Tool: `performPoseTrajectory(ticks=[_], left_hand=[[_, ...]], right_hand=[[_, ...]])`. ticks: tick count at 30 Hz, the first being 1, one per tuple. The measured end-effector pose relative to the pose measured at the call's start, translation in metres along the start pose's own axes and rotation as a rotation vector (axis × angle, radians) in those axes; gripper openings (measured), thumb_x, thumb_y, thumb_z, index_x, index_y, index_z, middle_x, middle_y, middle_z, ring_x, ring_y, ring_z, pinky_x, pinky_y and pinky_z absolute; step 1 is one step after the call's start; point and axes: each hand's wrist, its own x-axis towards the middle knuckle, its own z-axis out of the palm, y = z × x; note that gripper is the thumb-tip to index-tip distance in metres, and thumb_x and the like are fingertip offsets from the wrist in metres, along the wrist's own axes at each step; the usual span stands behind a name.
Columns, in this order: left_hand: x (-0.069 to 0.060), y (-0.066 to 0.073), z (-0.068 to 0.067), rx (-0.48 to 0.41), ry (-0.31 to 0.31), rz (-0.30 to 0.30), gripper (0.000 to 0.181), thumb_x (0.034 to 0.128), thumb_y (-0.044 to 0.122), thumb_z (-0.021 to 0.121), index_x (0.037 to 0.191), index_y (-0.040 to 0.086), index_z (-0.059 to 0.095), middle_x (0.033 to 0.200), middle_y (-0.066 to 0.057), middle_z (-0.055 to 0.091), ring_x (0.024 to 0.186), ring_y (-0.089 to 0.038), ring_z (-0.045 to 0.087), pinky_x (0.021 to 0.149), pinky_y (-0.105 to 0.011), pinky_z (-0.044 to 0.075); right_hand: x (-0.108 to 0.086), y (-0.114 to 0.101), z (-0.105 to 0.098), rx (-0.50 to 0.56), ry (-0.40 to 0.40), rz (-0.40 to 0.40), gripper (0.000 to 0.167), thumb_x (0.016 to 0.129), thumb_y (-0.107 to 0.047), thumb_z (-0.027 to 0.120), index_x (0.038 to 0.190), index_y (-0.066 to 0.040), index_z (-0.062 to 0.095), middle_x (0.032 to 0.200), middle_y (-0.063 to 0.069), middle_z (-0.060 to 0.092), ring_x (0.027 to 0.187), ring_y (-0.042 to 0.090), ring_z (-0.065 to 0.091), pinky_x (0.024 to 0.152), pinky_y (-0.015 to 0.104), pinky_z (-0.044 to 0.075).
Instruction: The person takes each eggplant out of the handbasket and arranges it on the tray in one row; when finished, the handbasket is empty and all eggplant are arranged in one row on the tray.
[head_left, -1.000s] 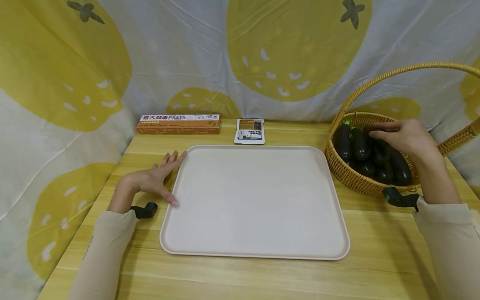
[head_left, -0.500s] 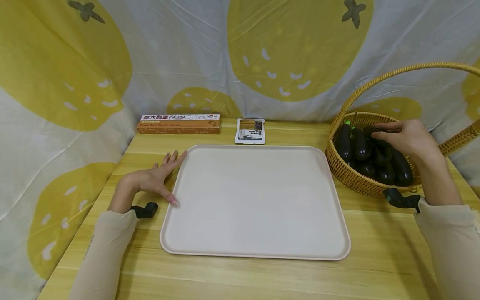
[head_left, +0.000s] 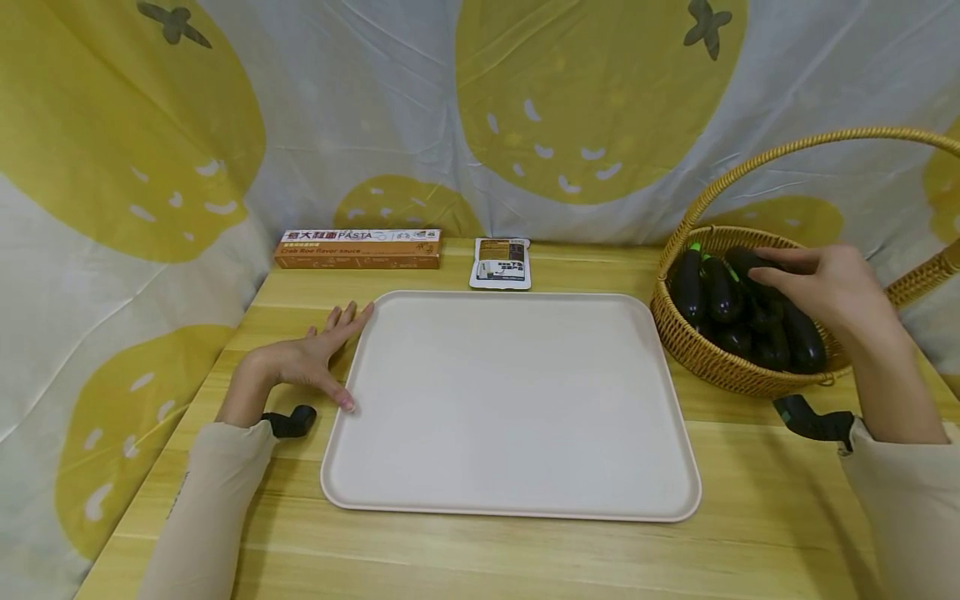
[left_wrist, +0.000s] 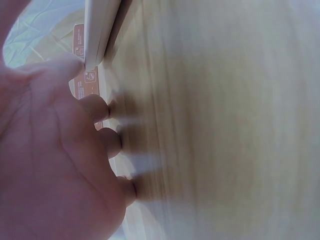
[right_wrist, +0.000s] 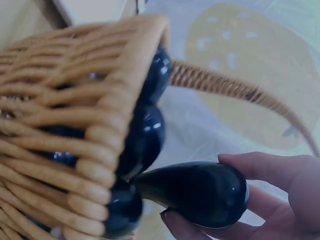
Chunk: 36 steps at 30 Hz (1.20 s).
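My right hand (head_left: 840,287) is at the wicker basket (head_left: 701,354) on the right, pinching a dark, glossy eggplant (head_left: 741,262) between thumb and fingers. In the right wrist view the held eggplant (right_wrist: 195,192) sticks out past the basket rim, its narrow end by the other eggplants (right_wrist: 145,137). Several more eggplants (head_left: 723,292), some with green stem ends, fill the basket. At the left side of a pale rectangular tray (head_left: 510,400), my left hand (head_left: 303,358) is spread, thumb and forefinger touching the rim. The left wrist view shows its other fingertips (left_wrist: 111,142) down at the wooden table.
An orange pasta box (head_left: 358,250) lies at the back left of the table (head_left: 525,554). Behind the tray is a small flat packet (head_left: 500,264). The basket's tall handle (head_left: 810,140) arches near my right hand. A patterned cloth (head_left: 360,108) hangs behind.
My right hand has shifted slightly right and toward me, and the eggplant in its grip shows a little more. The left hand and the tray stay in place.
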Motion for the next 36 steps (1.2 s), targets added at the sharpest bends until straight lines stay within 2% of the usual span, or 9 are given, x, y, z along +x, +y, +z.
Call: performPoseTrajectory(ticks=[4,7,11,18,20,27,30,33,36], left_hand=[[0.000,-0.001,0.000,0.000,0.001,0.000,0.149,0.0679,0.039,0.097,0.166,0.017,-0.013,0.167,-0.027,-0.028,0.153,-0.050,-0.030,0.116,-0.079,-0.015],[0.000,-0.001,0.000,-0.002,0.002,-0.001,0.149,0.0680,0.039,0.097,0.166,0.017,-0.013,0.167,-0.026,-0.028,0.153,-0.050,-0.030,0.116,-0.079,-0.015],[0.000,-0.002,0.001,-0.007,0.004,0.003,0.149,0.0679,0.040,0.097,0.167,0.018,-0.012,0.167,-0.026,-0.028,0.153,-0.050,-0.030,0.116,-0.079,-0.015],[0.000,-0.003,0.002,-0.026,-0.003,0.011,0.148,0.0688,0.040,0.097,0.167,0.019,-0.012,0.167,-0.025,-0.030,0.152,-0.049,-0.033,0.116,-0.079,-0.016],[0.000,-0.004,0.001,-0.026,0.000,0.013,0.148,0.0686,0.040,0.097,0.167,0.018,-0.012,0.167,-0.025,-0.030,0.152,-0.049,-0.033,0.116,-0.079,-0.016],[-0.001,-0.004,0.001,-0.030,0.003,0.011,0.148,0.0690,0.040,0.097,0.166,0.018,-0.013,0.166,-0.025,-0.031,0.152,-0.048,-0.033,0.115,-0.079,-0.017],[-0.001,-0.004,0.001,-0.030,0.004,0.014,0.148,0.0691,0.040,0.097,0.167,0.018,-0.012,0.167,-0.025,-0.031,0.152,-0.048,-0.033,0.115,-0.078,-0.017],[0.000,-0.005,0.001,-0.021,0.006,0.018,0.148,0.0688,0.040,0.097,0.167,0.017,-0.012,0.167,-0.025,-0.030,0.152,-0.049,-0.032,0.116,-0.078,-0.017],[0.000,-0.005,0.001,-0.013,0.007,0.017,0.149,0.0686,0.041,0.097,0.166,0.016,-0.013,0.167,-0.026,-0.030,0.152,-0.049,-0.032,0.116,-0.078,-0.017]], right_hand=[[-0.015,-0.005,0.002,-0.075,0.040,-0.045,0.075,0.102,-0.062,0.049,0.156,-0.010,0.046,0.160,0.038,0.031,0.113,0.053,0.054,0.087,0.064,0.044],[-0.029,-0.012,0.004,-0.124,0.053,-0.071,0.072,0.102,-0.061,0.051,0.154,-0.012,0.050,0.154,0.039,0.041,0.071,0.032,0.046,0.071,0.045,0.038],[-0.051,-0.020,0.007,-0.149,0.075,-0.105,0.066,0.102,-0.058,0.056,0.152,-0.015,0.053,0.096,0.024,0.071,0.049,0.019,0.031,0.051,0.037,0.035],[-0.081,-0.041,0.022,-0.074,0.082,-0.185,0.057,0.101,-0.048,0.064,0.148,-0.016,0.059,0.058,0.006,0.053,0.039,0.017,0.026,0.037,0.035,0.028],[-0.086,-0.049,0.027,-0.040,0.052,-0.188,0.056,0.100,-0.047,0.066,0.148,-0.018,0.059,0.048,-0.006,0.030,0.039,0.014,0.026,0.038,0.034,0.028],[-0.091,-0.087,0.051,-0.014,-0.030,-0.277,0.049,0.098,-0.045,0.070,0.144,-0.028,0.063,0.049,-0.010,0.026,0.041,0.007,0.026,0.040,0.031,0.030],[-0.091,-0.106,0.066,0.013,-0.044,-0.320,0.047,0.098,-0.044,0.070,0.142,-0.028,0.064,0.060,-0.006,0.048,0.042,0.007,0.027,0.042,0.030,0.031],[-0.089,-0.125,0.083,0.069,-0.074,-0.363,0.046,0.098,-0.040,0.071,0.142,-0.025,0.065,0.095,0.010,0.074,0.041,0.010,0.033,0.043,0.029,0.031],[-0.085,-0.144,0.105,0.125,-0.081,-0.425,0.043,0.098,-0.033,0.073,0.139,-0.021,0.068,0.125,0.014,0.074,0.046,0.010,0.046,0.046,0.027,0.036]])
